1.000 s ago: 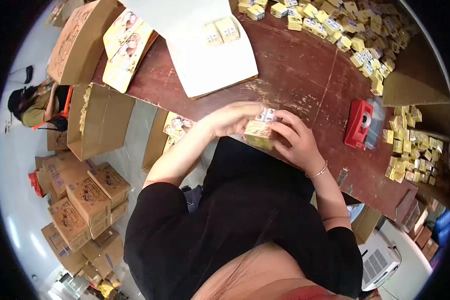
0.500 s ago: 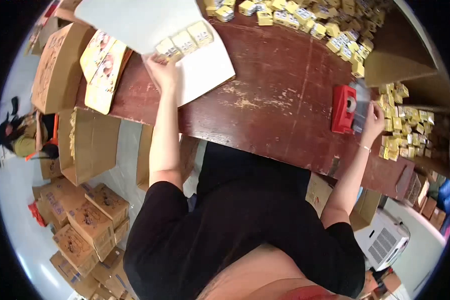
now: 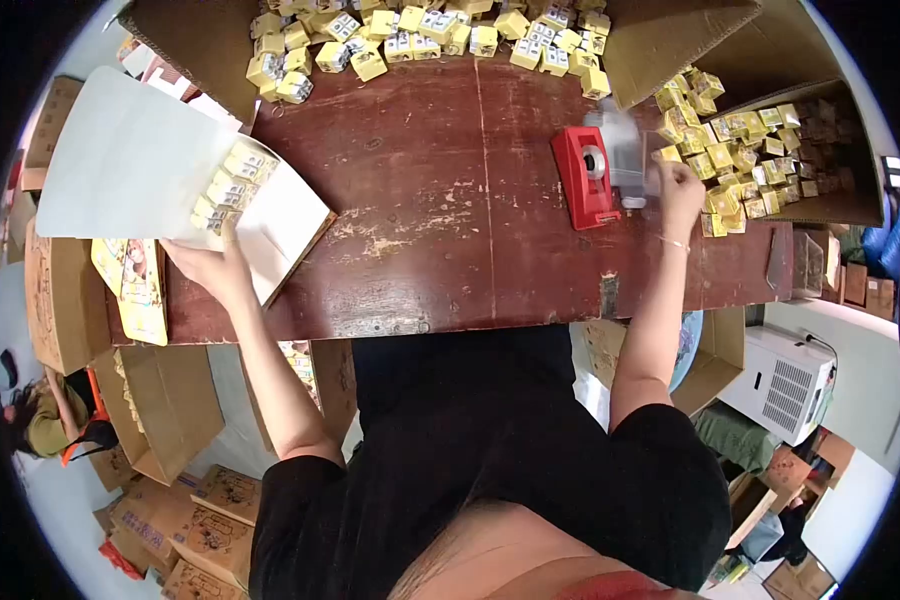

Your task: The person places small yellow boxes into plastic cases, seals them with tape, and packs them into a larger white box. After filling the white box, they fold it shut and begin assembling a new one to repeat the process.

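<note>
My left hand is closed at the near edge of a raised white sheet, fingers partly hidden beneath it and thumb by a row of three small yellow boxes. The boxes lie along the boundary between this sheet and a flat white stack. My right hand is pinched beside the right-hand pile of small yellow boxes; what its fingertips hold, if anything, I cannot make out. Just left of it are some blurred clear plastic and a red tape dispenser.
More small yellow boxes spread along the back of the dark red table. An open carton stands at the right. Yellow printed packages lie at the left edge, near cartons. Another person is at far left.
The view has turned, shifting the table within it. My right hand has moved left from the box pile toward the clear plastic. My left hand stays at the white sheet, now slightly lower along its edge.
</note>
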Motion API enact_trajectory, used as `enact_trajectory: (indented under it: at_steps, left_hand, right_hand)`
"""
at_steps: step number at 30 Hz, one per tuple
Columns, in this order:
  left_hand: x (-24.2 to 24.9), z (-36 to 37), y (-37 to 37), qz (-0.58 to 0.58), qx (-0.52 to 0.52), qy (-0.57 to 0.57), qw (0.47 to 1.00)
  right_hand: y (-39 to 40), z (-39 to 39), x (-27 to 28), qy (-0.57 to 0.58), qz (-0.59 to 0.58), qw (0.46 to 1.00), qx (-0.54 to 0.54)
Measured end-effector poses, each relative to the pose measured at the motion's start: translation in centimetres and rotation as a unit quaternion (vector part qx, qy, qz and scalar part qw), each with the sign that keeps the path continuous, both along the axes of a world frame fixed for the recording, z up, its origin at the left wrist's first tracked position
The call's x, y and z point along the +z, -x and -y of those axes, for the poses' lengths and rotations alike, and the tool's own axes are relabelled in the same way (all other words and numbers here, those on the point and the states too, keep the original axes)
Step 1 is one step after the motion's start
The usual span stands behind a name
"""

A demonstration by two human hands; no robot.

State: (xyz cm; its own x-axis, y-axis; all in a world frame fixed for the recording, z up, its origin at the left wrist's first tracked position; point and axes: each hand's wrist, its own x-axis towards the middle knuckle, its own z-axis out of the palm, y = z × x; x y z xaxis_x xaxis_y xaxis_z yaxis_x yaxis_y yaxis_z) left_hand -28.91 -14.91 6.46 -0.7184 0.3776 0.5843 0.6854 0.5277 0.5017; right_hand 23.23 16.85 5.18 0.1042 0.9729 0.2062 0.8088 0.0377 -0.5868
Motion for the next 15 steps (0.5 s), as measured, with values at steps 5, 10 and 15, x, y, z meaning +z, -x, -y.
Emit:
enact_trajectory:
  at_steps: [5,10,15]
  left_hand:
    - [3.9,-7.6,-13.7,0.092,-0.363,-0.025,0.927]
    - [4.0,-12.5,-21.4,0.147,-0.495,-0.065,0.854]
    - [3.0,-13.1,-20.6,0.322,-0.507,0.044,0.798]
  right_hand:
    - [6.0,9.8,7.4,-0.026,-0.139,0.974,0.177]
    - [11.3,14.3,7.6,0.006,-0.065,0.922,0.382]
    - [11.6,13.5,6.4,0.132,-0.014,0.938,0.321]
